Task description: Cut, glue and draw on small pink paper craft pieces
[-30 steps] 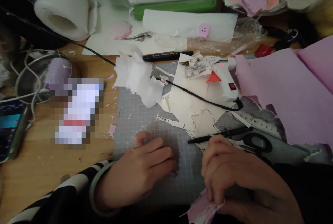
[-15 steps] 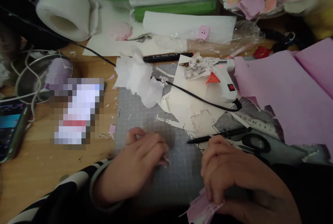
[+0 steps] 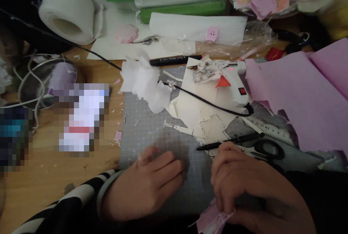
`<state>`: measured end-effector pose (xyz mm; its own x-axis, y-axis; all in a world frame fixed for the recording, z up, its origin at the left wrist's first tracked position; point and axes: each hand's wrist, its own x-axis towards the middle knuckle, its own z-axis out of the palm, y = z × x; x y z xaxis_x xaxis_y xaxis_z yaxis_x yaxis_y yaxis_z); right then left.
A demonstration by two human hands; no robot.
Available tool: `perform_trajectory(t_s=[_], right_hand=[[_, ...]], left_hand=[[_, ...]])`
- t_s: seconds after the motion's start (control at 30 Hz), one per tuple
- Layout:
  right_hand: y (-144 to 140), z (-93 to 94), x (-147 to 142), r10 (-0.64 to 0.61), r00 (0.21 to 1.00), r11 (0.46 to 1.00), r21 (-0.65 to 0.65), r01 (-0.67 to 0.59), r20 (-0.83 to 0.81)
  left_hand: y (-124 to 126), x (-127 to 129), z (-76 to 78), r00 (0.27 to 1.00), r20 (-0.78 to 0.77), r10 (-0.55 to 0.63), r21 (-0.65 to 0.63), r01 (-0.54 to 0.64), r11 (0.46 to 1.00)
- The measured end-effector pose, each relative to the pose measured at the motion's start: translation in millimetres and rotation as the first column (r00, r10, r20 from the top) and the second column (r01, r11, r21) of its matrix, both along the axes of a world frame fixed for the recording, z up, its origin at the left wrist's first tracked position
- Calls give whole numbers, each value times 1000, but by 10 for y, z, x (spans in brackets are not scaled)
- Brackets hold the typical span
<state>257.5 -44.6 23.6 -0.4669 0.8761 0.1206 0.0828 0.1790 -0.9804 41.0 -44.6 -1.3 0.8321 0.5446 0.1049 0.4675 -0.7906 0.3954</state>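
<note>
Between the fingers and thumb of my right hand (image 3: 244, 183) is a small pink paper piece (image 3: 213, 217), low at the front edge of the view. Its surface looks creased, with whitish patches and a thin strand hanging off its left side. My left hand (image 3: 152, 183) hovers over the near left part of the grey cutting mat (image 3: 141, 121), its fingers curled inward. Whatever lies under those fingertips is hidden. A black pen (image 3: 231, 141) and black-handled scissors (image 3: 269, 149) lie just beyond my right hand.
A white glue gun (image 3: 237, 91) with a lit red light rests on cream paper (image 3: 195, 107), its black cord crossing the mat. Crumpled white tissue (image 3: 146, 82) lies left of it. Pink paper sheets (image 3: 296, 92) cover the right side; a phone (image 3: 84, 118) lies left.
My left hand has shifted a little to the right and turned, so a small pale bit seen at its fingertips is out of sight. My right hand stays almost still with the pink paper piece.
</note>
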Motion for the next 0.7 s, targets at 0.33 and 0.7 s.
perform_trajectory(t_s=[0.33,0.7], right_hand=[[7,-1,-9,-16,1000,1000,-1,16,5],[8,3,0,7,1000,1000,-16,-6,18]], left_hand=[[8,15,12,1000,5,-31,-216,31,976],[38,-21,-8,1000,13,14,-219,-11,976]])
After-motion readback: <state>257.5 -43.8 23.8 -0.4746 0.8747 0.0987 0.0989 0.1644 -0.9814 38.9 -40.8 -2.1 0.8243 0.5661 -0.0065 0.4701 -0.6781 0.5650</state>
